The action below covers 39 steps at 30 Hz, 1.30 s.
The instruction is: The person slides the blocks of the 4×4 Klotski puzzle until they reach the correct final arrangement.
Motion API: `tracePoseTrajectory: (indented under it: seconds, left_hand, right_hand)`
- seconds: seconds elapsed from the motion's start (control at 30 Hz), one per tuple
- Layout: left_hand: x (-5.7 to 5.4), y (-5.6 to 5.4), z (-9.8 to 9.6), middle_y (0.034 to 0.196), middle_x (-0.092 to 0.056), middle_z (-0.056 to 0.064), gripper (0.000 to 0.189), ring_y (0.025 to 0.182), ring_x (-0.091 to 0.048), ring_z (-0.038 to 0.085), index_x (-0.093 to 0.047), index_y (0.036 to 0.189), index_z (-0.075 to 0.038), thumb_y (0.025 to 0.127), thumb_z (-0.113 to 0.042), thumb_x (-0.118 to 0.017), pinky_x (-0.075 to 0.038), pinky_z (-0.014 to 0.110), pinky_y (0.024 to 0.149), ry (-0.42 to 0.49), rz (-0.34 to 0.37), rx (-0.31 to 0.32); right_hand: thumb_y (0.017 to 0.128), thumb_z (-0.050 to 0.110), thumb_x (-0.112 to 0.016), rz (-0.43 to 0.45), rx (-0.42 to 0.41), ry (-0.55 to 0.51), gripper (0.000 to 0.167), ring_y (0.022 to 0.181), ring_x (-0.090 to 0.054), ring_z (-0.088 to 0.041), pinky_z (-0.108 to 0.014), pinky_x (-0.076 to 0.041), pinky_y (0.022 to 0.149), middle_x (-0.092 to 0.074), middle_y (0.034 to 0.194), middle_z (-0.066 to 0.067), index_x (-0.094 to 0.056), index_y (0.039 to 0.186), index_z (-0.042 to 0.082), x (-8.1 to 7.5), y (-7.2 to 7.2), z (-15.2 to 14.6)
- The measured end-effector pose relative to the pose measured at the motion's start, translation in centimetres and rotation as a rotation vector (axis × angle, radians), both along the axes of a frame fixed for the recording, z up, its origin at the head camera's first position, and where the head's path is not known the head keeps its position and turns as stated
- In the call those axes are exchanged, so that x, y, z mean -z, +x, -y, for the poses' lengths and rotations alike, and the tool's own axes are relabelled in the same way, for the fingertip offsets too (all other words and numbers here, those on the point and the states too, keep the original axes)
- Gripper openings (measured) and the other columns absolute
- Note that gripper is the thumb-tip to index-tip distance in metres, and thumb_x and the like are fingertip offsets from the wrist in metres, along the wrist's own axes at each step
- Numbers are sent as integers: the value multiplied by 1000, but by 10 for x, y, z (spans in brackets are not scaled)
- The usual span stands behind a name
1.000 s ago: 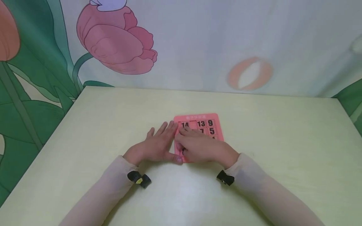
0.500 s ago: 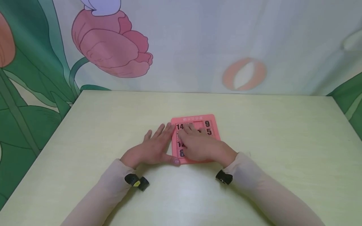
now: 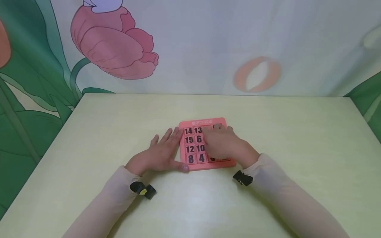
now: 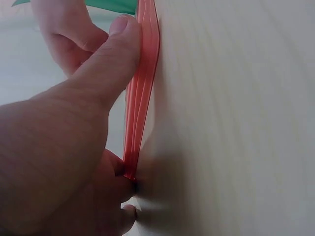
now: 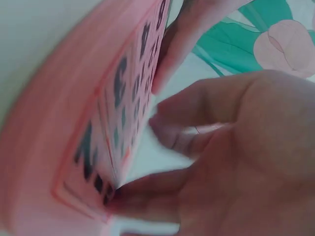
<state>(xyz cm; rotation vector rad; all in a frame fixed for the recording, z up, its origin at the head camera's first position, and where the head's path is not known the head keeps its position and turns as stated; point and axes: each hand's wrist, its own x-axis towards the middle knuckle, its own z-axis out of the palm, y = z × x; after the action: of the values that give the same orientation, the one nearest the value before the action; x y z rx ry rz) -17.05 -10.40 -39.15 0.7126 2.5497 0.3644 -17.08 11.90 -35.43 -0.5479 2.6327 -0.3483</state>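
A pink number sliding puzzle (image 3: 208, 167) lies flat on the table, its black-numbered tiles facing up. My left hand (image 3: 159, 155) rests at its left side with straight, spread fingers, and the thumb (image 4: 115, 54) lies against the near edge in the left wrist view. Over the right part of the puzzle is my right hand (image 3: 223, 143), covering several tiles. In the right wrist view its fingertips (image 5: 123, 199) touch a tile near the frame's corner. The two left columns show, from the top, 14 and 13, 15 and 6, 12 and 10, 8 and 4.
The pale table (image 3: 282, 132) stretches out on both sides of the puzzle. Behind it hangs a light curtain (image 3: 196, 49) printed with a pink flower (image 3: 116, 49) and green leaves. A black strap (image 3: 242, 178) sits at the right wrist.
The 13 tile has slid one place left, into the gap beside 14. My right hand has since moved right, uncovering the second column. My left hand stays at the puzzle's left side.
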Motion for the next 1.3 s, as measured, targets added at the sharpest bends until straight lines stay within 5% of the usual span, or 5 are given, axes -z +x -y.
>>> tracePoseTrajectory:
  seconds: [0.17,0.47,0.87,1.1,1.3]
  left_hand:
    - [3,1,4,168,8,8,129,153,11,31,6,162,-10,79,-75,-68,1,64,117,7,-2,-2]
    - [3,-2,1,167,9,8,130,152,13,30,6,162,-11,78,-75,-68,4,63,116,17,20,17]
    - [2,-1,5,168,6,10,131,153,10,33,4,162,-9,77,-71,-73,1,65,116,23,6,5]
    - [2,0,4,168,9,7,130,153,12,29,6,162,-11,77,-72,-71,4,62,117,34,22,4]
    - [2,-1,3,168,9,8,131,152,13,30,7,162,-10,77,-73,-71,5,63,117,33,24,5]
  right_hand:
    - [99,13,-55,65,-80,-144,21,118,-54,-32,-48,-46,97,-55,133,-21,-55,119,7,3,-6,-2]
    - [97,14,-67,75,30,-167,72,152,-3,-41,-59,-8,119,-12,165,-24,-30,158,5,15,-41,-56]
    - [102,29,-61,-53,47,-66,54,150,-16,-44,-67,-18,114,-35,158,-23,-48,148,6,26,-61,-64]
    - [84,50,-79,106,33,-29,108,151,4,-45,-68,-7,115,-2,166,-25,-17,163,9,23,-53,-71]
    - [88,45,-78,40,46,-26,94,150,-7,-47,-71,-13,112,-14,165,-24,-28,159,10,24,-53,-70]
